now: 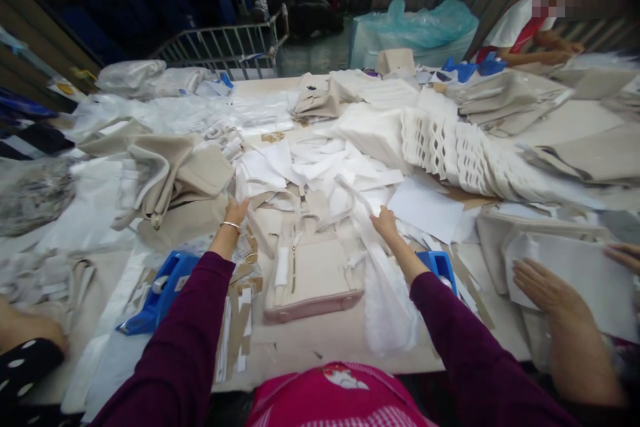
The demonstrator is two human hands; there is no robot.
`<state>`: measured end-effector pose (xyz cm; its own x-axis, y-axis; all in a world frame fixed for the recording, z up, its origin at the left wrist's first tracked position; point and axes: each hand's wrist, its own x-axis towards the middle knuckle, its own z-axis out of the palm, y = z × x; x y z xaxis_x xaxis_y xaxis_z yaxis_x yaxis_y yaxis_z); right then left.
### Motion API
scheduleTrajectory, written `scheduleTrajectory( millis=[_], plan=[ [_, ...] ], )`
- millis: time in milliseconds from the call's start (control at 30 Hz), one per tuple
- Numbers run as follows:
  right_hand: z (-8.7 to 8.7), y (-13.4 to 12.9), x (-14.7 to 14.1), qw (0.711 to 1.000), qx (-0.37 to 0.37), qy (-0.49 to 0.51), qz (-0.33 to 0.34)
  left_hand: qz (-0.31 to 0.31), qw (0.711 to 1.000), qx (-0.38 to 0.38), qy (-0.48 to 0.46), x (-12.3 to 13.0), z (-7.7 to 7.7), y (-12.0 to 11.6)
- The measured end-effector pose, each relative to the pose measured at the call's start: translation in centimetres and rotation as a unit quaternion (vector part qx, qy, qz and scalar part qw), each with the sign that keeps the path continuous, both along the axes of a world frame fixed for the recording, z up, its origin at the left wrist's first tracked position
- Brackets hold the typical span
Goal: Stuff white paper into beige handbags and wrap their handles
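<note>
1. On the cluttered table, a cream handbag lies flat between the person's two hands, its base edge towards the wearer and a short zip on its left part.
2. The left hand (a bracelet circles its wrist) is beyond the bag's upper left, next to a pale strip; whether its fingers pinch that strip, I cannot tell.
3. The right hand is off the bag's upper right, fingertips at a long white band — gripping or merely touching, I cannot tell.
4. Blue tape dispensers stand outside both forearms: one at left, one partly hidden at right.
5. Farther left, another beige bag sits among wrappings; wavy white padding spreads at upper right.
6. At far right, a co-worker's hand lies spread on a white sheet.
</note>
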<state>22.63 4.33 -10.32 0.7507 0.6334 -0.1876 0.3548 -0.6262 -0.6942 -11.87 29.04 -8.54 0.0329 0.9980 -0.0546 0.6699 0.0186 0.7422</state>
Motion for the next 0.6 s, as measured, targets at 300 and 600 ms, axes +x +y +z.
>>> scheduleTrajectory(
  millis=[300,600],
  plan=[
    [-4.8,-7.7,-7.2,0.969,-0.062,0.239,-0.018,-0.132,0.974,-0.162,0.089,-2.5,-5.6,-14.7],
    [-3.5,-7.6,-12.1,0.913,0.139,0.368,-0.109,-0.12,0.966,-0.229,-0.012,-1.1,-5.7,-17.8]
  ],
)
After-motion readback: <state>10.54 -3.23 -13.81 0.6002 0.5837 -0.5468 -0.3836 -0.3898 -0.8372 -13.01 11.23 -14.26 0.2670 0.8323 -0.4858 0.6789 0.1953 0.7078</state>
